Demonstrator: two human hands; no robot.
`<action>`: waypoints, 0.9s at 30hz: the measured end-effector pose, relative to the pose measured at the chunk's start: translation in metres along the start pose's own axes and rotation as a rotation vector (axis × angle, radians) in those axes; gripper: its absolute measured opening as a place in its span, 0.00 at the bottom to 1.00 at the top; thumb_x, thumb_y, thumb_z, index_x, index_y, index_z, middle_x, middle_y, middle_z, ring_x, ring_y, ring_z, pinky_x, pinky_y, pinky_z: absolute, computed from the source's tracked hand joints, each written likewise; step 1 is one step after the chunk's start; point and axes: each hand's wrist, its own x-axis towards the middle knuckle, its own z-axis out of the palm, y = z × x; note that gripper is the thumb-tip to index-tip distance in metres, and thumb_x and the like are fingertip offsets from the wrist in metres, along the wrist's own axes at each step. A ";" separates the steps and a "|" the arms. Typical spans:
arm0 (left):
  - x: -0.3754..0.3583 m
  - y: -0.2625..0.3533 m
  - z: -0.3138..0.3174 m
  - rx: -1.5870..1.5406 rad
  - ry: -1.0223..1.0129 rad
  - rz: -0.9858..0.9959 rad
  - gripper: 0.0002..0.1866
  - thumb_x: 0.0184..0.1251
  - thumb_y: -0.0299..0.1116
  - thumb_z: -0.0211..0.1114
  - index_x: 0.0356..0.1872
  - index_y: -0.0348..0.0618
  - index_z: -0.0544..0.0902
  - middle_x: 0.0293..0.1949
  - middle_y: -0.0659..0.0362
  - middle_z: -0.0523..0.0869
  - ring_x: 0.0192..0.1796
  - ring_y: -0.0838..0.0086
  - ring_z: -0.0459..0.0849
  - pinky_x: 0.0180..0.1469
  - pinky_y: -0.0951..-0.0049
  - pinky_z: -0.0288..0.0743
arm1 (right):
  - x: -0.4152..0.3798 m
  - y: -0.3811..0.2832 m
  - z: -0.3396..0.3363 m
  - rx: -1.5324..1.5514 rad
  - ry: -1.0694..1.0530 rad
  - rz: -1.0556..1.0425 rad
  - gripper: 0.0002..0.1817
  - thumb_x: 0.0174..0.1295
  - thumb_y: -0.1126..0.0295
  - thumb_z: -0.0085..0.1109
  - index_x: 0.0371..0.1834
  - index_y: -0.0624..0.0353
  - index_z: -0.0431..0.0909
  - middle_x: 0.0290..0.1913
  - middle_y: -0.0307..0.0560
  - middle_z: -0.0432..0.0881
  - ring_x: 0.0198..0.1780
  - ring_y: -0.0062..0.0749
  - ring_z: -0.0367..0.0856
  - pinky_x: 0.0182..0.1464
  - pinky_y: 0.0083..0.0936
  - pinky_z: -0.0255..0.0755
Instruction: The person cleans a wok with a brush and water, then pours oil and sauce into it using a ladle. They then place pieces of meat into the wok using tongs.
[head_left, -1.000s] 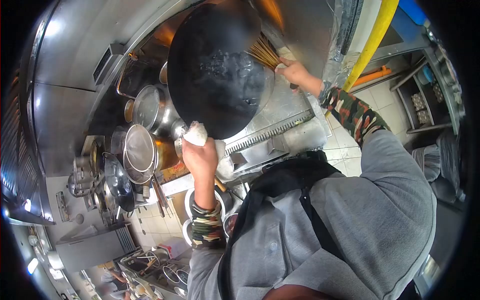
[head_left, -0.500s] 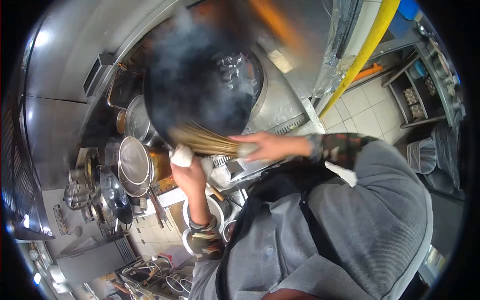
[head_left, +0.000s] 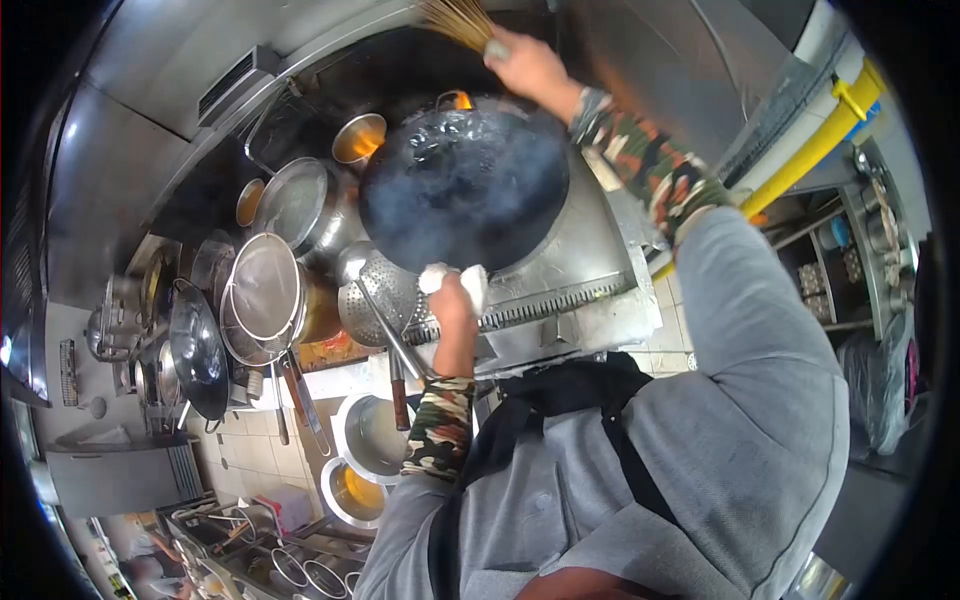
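A large black wok (head_left: 465,200) sits on the stove with smoke over its bowl and a shiny wet patch near the far rim. My left hand (head_left: 453,303) is closed on a white cloth (head_left: 472,285) against the near rim of the wok. Beyond the far side, my right hand (head_left: 532,68) grips the bound end of a bamboo wok brush (head_left: 460,22). Its bristles point up and left, partly cut off by the view's top edge. To the left of my left hand lies a perforated skimmer (head_left: 380,300) with a long handle.
Left of the wok stand a lidded pot (head_left: 292,203), a mesh strainer (head_left: 266,287) and another wok (head_left: 200,350). Flame shows behind the wok near a small metal bowl (head_left: 360,138). White buckets (head_left: 350,425) stand below the stove edge. A yellow pipe (head_left: 800,180) runs along the right.
My right hand has swung the brush from the near rim to beyond the far side. The wok, tilted up before, now lies flatter. My left hand keeps the cloth at the near rim.
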 end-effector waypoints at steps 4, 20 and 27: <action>-0.007 -0.001 0.011 -0.055 0.007 0.004 0.23 0.57 0.35 0.59 0.48 0.23 0.76 0.43 0.49 0.82 0.43 0.66 0.82 0.46 0.67 0.74 | -0.103 0.001 0.080 -0.134 -0.370 0.365 0.17 0.58 0.56 0.55 0.40 0.58 0.82 0.38 0.58 0.83 0.40 0.53 0.83 0.44 0.42 0.77; 0.021 -0.013 -0.003 -0.153 -0.469 -0.236 0.12 0.63 0.34 0.58 0.44 0.41 0.77 0.35 0.58 0.83 0.34 0.67 0.84 0.37 0.65 0.79 | -0.145 -0.026 0.079 -0.155 -0.889 0.057 0.17 0.54 0.60 0.56 0.45 0.51 0.83 0.37 0.57 0.84 0.41 0.50 0.84 0.46 0.39 0.76; 0.028 -0.038 -0.108 -0.043 -0.302 -0.215 0.14 0.61 0.39 0.62 0.41 0.40 0.81 0.34 0.58 0.85 0.33 0.68 0.84 0.34 0.68 0.79 | -0.111 0.043 0.034 -0.397 -0.783 0.164 0.14 0.52 0.60 0.57 0.37 0.53 0.85 0.40 0.55 0.84 0.42 0.47 0.84 0.43 0.38 0.77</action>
